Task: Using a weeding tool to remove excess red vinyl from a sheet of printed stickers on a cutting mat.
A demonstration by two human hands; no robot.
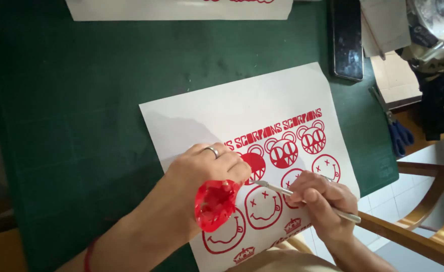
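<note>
— What do we see in our left hand (209,166)?

— We pinch a crumpled strip of shiny red film (215,204) between thumb and fingers. It hangs down from our hand, over the white sheet (222,108). There is a ring (213,150) on one finger.

— And our right hand (322,201)?

— It is closed around a thin silver cutting tool (307,200), held like a pencil. The tip points left and sits near the red round shape just beside our left fingers.

— Where is the white sheet?

— It lies tilted on the green cutting mat (81,100) on the tabletop. It has red bear heads, smiley faces and little crowns on it.

— What else is around us?

— A black phone (347,40) lies at the top of the mat. Blue-handled scissors (394,128) lie at the mat's right edge. Another white sheet (181,9) lies at the top. A wooden chair (423,211) is down on the right.
</note>
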